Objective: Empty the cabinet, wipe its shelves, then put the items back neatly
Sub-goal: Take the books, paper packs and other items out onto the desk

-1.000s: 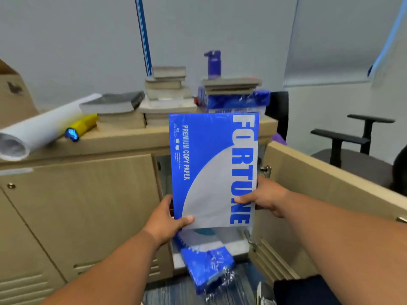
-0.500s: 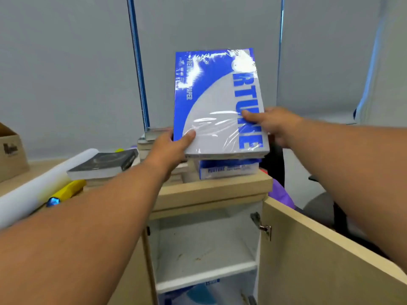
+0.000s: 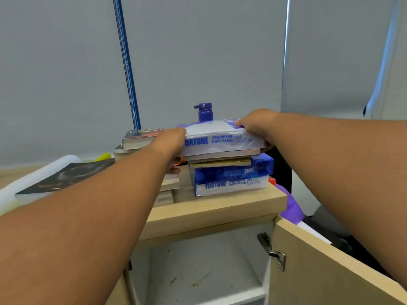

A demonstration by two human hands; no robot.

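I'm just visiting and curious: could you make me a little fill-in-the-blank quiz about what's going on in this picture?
1. The left hand and right hand hold a ream of copy paper branded ____.
2. The cabinet door stands ____.
3. The ream lies on a stack on ____ of the cabinet, not inside it.
Missing words: FORTUNE; open; top.

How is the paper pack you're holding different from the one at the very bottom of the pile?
The top pack sits highest on the pile; the bottom pack lies on the cabinet top. The left hand and right hand grip the top pack; no hand touches the bottom pack. Both say FORTUNE in blue.
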